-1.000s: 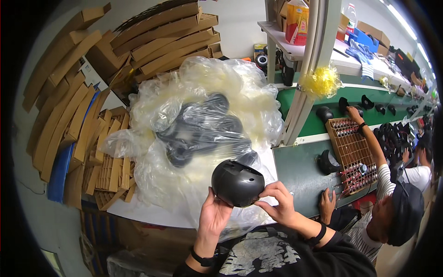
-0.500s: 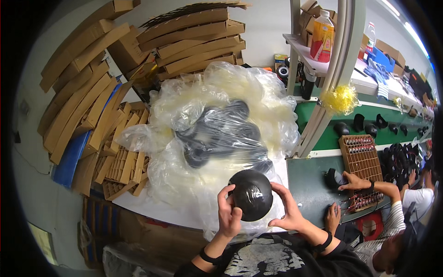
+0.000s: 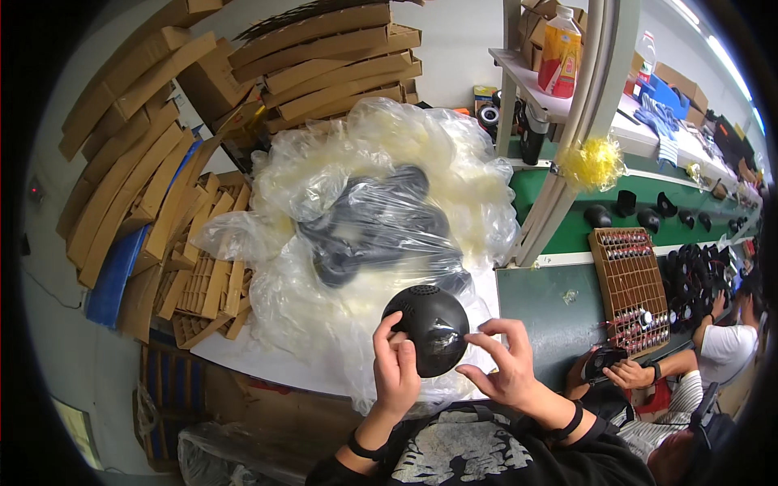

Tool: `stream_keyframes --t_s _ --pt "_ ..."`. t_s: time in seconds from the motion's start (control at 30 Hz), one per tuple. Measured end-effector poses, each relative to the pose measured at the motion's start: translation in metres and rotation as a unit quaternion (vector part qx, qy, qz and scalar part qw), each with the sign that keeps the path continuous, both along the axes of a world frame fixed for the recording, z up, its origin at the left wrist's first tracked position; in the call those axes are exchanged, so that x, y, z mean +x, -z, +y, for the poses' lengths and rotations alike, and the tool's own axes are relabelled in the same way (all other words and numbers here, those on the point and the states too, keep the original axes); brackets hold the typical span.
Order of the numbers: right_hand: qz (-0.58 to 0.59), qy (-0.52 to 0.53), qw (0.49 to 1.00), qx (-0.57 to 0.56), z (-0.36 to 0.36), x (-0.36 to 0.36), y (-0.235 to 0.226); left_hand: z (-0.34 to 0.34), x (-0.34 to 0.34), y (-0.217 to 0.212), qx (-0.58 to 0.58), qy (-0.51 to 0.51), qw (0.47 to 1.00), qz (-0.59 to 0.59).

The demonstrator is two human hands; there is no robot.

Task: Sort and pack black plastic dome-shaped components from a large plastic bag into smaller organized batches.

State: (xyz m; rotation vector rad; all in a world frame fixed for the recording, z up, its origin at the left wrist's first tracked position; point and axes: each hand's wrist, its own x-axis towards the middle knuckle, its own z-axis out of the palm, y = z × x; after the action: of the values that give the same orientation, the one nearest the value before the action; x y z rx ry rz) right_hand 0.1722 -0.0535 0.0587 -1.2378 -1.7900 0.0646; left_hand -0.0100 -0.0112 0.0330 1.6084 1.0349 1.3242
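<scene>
A glossy black round shell [image 3: 436, 344] with small perforations at its upper left is held above the near edge of the white table. My left hand [image 3: 395, 368] grips its left side, fingers and thumb wrapped against it. My right hand [image 3: 509, 368] is spread at the other side, the index fingertip at the shell's right edge and the thumb close below. Beyond the shell lies a big clear, yellowish plastic bag [image 3: 284, 292]. Several dark rounded pieces [image 3: 381, 227] show through its film.
Stacked cardboard boxes and dividers [image 3: 211, 283] crowd the left and back. A grey post [image 3: 559, 194] rises at the right, beside a green conveyor [image 3: 559, 154] carrying black parts. Near a partitioned tray [image 3: 628, 283], a co-worker's hands [image 3: 628, 374] hold a black part.
The shell has turned in my hands, bringing its perforations into view. My right index finger has moved to its right edge. The co-worker's hands have come together around a black part.
</scene>
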Motion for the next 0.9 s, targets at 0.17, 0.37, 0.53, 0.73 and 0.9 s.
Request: stream_keyframes --t_s 0.17,0.37,0.53,0.73,0.9 --pt "-0.129 -0.033 0.989 0.058 0.004 -0.005 -0.009 -0.008 0.009 -0.002 0.021 0.002 0.998 0.056" --pt "-0.257 -0.061 0.963 0.056 0.001 0.002 -0.008 -0.009 0.009 -0.011 0.054 -0.013 0.977 0.204" --pt "-0.297 -0.098 0.948 0.063 0.003 0.008 -0.001 -0.005 0.009 -0.011 0.076 -0.007 0.962 0.260" --pt "-0.327 -0.094 0.937 0.077 0.007 0.007 0.006 -0.006 0.014 -0.012 0.075 0.002 0.947 0.311" --pt "0.130 -0.068 0.984 -0.106 0.019 0.001 0.019 -0.007 0.018 -0.011 0.102 -0.022 0.945 0.310"
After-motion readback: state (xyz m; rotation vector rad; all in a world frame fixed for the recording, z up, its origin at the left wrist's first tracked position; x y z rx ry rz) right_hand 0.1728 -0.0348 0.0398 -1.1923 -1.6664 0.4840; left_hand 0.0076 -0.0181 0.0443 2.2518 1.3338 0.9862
